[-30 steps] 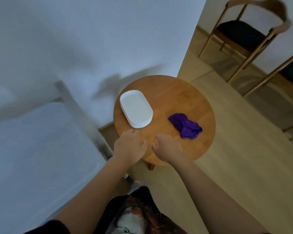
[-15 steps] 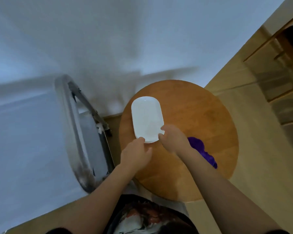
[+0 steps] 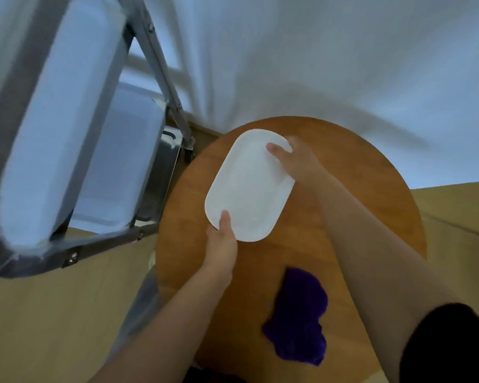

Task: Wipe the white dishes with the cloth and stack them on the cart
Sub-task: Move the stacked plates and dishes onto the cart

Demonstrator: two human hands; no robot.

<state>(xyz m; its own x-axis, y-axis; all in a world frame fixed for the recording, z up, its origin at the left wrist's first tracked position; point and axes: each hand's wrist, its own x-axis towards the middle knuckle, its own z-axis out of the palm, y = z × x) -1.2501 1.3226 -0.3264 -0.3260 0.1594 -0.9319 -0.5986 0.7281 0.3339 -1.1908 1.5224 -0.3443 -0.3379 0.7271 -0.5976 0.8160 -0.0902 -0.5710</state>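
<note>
A white oblong dish (image 3: 249,186) is held over the round wooden table (image 3: 357,172). My left hand (image 3: 223,244) grips its near end, thumb on top of the rim. My right hand (image 3: 296,158) grips its far right edge, thumb on the upper surface. A crumpled purple cloth (image 3: 299,319) lies on the table near its front edge, below my right forearm, apart from both hands. The metal cart (image 3: 161,167) with white-covered shelves stands to the left of the table.
A white draped sheet (image 3: 315,51) hangs behind the table. The cart's metal frame (image 3: 155,67) and caster sit close to the table's left edge. Light wooden floor (image 3: 53,313) shows to the left and right of the table.
Both hands have reached the dish and taken hold of it, the right hand sliding to its far end. The dish has turned and come off the table. The view has tilted closer.
</note>
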